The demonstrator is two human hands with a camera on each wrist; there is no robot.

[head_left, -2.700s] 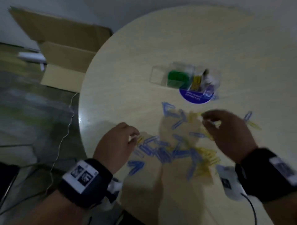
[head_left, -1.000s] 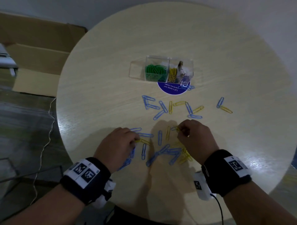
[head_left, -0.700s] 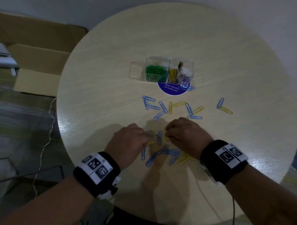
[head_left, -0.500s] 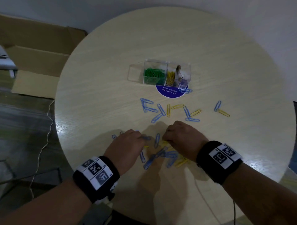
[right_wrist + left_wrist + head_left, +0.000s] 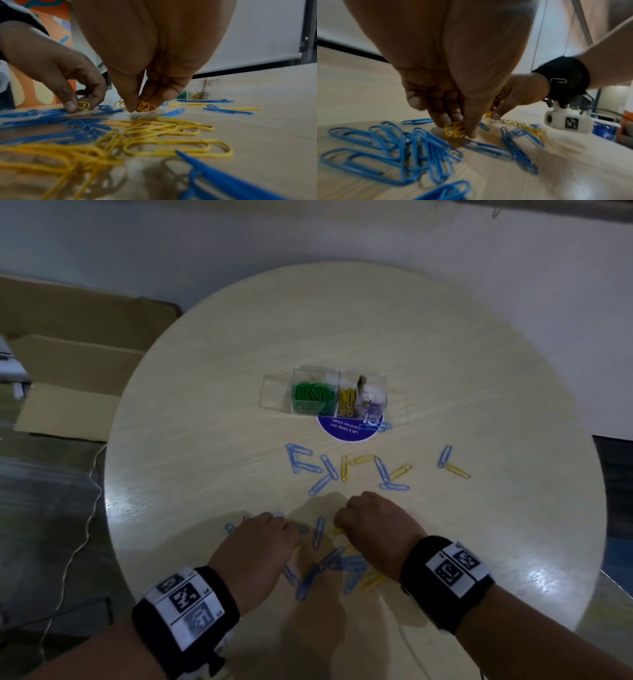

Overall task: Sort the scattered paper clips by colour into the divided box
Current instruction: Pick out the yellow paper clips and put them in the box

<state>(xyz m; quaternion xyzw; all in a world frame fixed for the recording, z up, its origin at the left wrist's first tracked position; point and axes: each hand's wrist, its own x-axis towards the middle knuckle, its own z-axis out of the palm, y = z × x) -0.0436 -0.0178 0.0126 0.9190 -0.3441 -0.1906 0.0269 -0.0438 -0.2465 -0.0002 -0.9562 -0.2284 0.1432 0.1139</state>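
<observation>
Down near the surface's front edge, left hand and right hand each pinch yellow clips in fingers.

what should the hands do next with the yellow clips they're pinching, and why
Probably lift both bunches and carry them to the clear divided plastic box. The left hand and right hand each already pinch a small bunch of yellow paper clips at the table, and the box's middle compartment already holds yellow ones.
</observation>
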